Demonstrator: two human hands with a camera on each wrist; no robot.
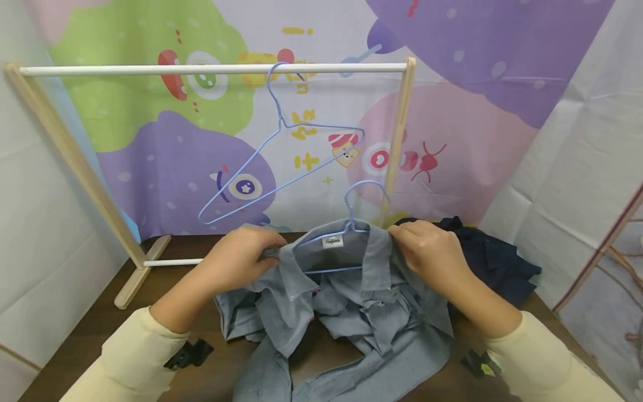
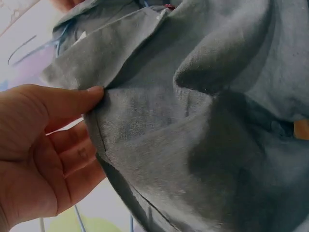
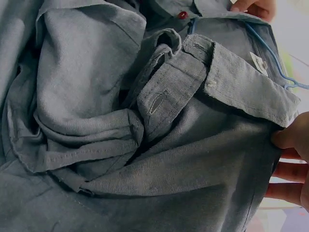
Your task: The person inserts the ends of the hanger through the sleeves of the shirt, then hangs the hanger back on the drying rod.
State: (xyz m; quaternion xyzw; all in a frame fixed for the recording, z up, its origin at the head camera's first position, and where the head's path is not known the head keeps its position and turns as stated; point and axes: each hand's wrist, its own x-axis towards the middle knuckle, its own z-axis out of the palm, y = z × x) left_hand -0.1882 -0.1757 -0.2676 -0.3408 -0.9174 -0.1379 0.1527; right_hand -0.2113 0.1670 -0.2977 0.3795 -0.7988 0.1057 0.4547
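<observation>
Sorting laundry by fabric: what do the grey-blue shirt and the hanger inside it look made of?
Shirt: looks like woven cotton chambray, matte, with fine visible weave and soft creases. Hanger: seems thin metal wire with a smooth light-blue coating, judging by its slender, bent-wire shape.

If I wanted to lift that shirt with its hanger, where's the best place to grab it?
Probably the blue hanger's hook, taken from above: it stands clear above the grey shirt's collar, while the hanger's arms are buried in cloth.
</observation>
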